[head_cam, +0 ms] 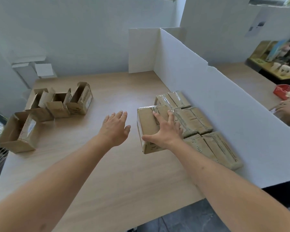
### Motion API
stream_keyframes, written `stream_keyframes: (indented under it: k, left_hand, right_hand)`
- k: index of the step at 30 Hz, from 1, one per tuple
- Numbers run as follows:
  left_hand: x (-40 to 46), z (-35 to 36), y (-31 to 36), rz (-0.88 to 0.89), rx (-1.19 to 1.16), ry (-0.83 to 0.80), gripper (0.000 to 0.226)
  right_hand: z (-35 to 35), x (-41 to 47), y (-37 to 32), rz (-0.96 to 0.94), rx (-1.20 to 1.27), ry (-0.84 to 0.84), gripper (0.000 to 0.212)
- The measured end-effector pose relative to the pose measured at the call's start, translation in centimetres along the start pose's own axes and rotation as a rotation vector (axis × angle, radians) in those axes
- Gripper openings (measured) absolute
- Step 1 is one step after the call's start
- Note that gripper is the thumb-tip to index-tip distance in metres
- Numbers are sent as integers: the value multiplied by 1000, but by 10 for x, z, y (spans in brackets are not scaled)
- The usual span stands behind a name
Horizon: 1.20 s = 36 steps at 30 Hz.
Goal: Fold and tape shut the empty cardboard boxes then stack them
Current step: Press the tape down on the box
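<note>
The taped cardboard box (149,124) sits on top of a layer of taped boxes (208,141) lined against the white partition board (224,101). The right hand (166,131) lies flat on the top box, fingers spread and straight, thumb along its near edge. The left hand (115,128) hovers just left of that box, fingers extended, holding nothing. Four open untaped boxes (57,104) stand well to the left of the partition on the wooden table (124,181).
</note>
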<state>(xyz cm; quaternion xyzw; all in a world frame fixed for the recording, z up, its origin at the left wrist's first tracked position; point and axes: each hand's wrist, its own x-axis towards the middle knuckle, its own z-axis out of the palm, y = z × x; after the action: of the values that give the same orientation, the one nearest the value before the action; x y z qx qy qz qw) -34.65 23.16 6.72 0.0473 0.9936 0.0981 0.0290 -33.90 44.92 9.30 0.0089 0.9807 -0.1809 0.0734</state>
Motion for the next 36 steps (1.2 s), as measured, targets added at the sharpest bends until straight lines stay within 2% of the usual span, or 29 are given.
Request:
stream_keyframes:
  k: [16,22,31,36]
  left_hand:
    - [172,47,-11,-74,-65,-103,66]
    - [232,89,-12,-183,-106,-93,64]
    - [251,134,-6,-259,-106,-152,61]
    - [250,141,-9,-269,-109,-163,61]
  right_hand:
    - [47,193,10,32,60,-63,114]
    - [83,269,32,-55,48,-66,113]
    - [131,321,64,-75,-15,-110,111]
    - [133,332,67,-126,-104,-145,115]
